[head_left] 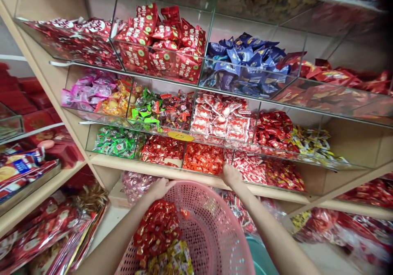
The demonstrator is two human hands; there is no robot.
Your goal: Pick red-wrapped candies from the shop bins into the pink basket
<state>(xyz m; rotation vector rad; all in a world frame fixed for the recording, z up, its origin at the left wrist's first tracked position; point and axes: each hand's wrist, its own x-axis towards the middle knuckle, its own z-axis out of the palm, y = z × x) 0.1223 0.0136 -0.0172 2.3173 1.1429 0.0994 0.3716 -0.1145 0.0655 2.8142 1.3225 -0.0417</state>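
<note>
Right hand (231,176): at the front edge of the bottom row, beside the orange candy (204,160); its fingertips are hidden, so I cannot tell whether the fingers are apart, together or on a piece.
Left hand (159,188): fingers clamped on the rim of the basket (202,199).
Basket: just below the shelf (129,166), with red candy (156,226), yellow candy (173,260) and one orange piece (184,213) inside.
Orange candy: nearly all in its bin, next to the pink-white candy (248,168).
Reach: best made over the low front edge, wrist high, taking from the top of the pile; the hand is near the neighbouring bin, so aiming slightly left should avoid mixing.
Grasp: a loose cupped handful should suit small, slippery wrappers; too full, and pieces would likely spill.
Rim: worth holding close under the bin, making the drop short.
Load: heaped toward the near left, so a firm, level left grip should prevent tipping.
</note>
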